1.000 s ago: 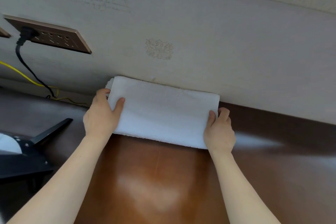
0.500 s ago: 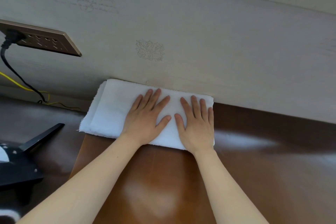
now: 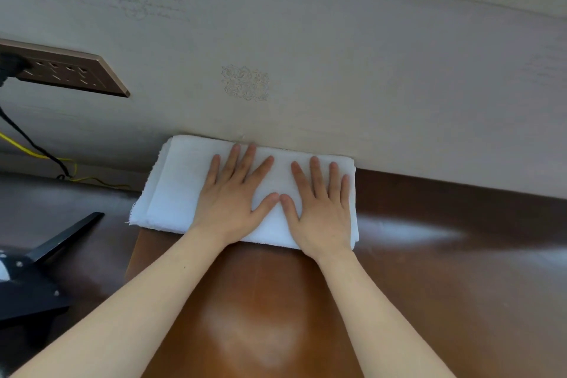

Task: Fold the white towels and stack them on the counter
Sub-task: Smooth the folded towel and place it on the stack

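Now left hand (image 3: 228, 202) and right hand (image 3: 322, 212) press the towel (image 3: 181, 181), grips spread flat. It lies at twelve o'clock on the tabletop (image 3: 251, 301).

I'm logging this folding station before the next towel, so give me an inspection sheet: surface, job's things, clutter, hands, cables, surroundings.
Surface: glossy brown wooden counter, glare patches, no spills seen.
Job's things: folded white terry towel lying flat against the wall, layered edges showing at its left; no other towel in view.
Clutter: black angular stand at the left edge.
Hands: left hand and right hand lie flat side by side on the towel, fingers straight, thumbs nearly touching.
Cables: black cable plugged into the brown wall socket panel; thin yellow cable along the counter's back.
Surroundings: pale grey textured wall with an embossed motif.
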The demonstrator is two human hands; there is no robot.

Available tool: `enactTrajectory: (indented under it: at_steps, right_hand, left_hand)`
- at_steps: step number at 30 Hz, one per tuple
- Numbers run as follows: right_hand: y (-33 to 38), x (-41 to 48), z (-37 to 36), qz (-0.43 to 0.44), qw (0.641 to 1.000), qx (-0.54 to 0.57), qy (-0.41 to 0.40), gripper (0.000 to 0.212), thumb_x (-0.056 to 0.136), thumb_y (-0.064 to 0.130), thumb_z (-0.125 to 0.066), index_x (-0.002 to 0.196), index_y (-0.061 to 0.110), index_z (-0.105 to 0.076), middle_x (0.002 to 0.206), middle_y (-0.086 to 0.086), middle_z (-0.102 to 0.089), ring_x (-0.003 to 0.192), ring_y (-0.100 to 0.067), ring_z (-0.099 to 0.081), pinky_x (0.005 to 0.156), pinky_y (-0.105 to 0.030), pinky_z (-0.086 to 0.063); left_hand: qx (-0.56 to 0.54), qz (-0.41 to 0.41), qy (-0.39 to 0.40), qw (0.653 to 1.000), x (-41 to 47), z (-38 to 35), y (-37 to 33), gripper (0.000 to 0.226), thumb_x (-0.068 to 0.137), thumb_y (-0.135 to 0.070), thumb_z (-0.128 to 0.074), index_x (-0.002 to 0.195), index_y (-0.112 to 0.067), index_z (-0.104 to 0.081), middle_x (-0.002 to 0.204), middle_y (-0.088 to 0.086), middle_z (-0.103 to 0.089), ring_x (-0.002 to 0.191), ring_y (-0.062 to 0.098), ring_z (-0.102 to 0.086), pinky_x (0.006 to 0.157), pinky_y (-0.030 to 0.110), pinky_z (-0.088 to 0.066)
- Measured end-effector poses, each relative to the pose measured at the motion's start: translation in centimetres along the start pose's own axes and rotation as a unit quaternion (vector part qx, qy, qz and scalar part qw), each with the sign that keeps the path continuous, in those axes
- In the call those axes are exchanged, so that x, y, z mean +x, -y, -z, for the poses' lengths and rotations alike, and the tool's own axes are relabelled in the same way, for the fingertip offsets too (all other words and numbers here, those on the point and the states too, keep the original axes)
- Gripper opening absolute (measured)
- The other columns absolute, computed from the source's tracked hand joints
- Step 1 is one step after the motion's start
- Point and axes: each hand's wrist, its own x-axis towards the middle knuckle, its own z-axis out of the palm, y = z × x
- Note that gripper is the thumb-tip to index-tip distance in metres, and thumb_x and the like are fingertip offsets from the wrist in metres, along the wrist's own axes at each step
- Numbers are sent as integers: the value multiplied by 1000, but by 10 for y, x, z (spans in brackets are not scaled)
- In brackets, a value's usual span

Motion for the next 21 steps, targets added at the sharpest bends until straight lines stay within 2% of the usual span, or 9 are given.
enactTrajectory:
  at_steps: [5,8,11,13,16,21]
  right_hand:
    - [-17,-1,5,-15,999,5,50,64,97,66,-10,155,43,6,164,11,14,149,-17,22,119,-53,14]
    - [-7,-2,15,-41,997,36,56,62,100,60,-14,156,38,-1,165,6,10,150,-19,18,119,-52,15]
    - [-7,-14,35,-80,994,72,-2,55,103,43,-22,157,32,-13,166,-1,-5,152,-26,3,121,-52,6]
    - [-25,-34,51,-114,989,80,-45,54,103,38,-24,156,32,-15,164,-3,-15,151,-31,-7,122,-52,-3]
    - [-62,-80,77,-174,978,81,-87,56,103,46,-25,156,35,-16,163,-3,-20,151,-31,-10,122,-52,-7]
    - [-120,-164,119,-270,943,146,-130,61,99,60,-22,156,40,-15,165,3,-14,152,-24,-4,122,-48,-1]
  left_hand:
    - [21,0,20,1000,4,-4,1,75,88,-77,-5,156,-45,1,166,-10,7,153,18,11,121,53,8]
    - [22,14,54,998,5,5,-22,73,91,-73,0,157,-42,2,166,-6,9,153,23,12,120,56,8]
    - [-30,-19,59,998,8,17,-71,71,92,-65,9,157,-40,-4,167,-3,5,153,23,8,121,55,4]
    - [-41,-54,60,996,5,25,-103,73,91,-65,11,157,-38,-5,167,0,1,153,24,7,123,50,3]
    - [-19,-120,47,991,-7,35,-146,77,88,-70,14,157,-40,0,167,5,-4,153,28,1,123,48,0]
    - [6,-180,32,983,-49,53,-219,76,86,-74,12,155,-45,0,166,8,-10,153,30,-4,123,45,-7]
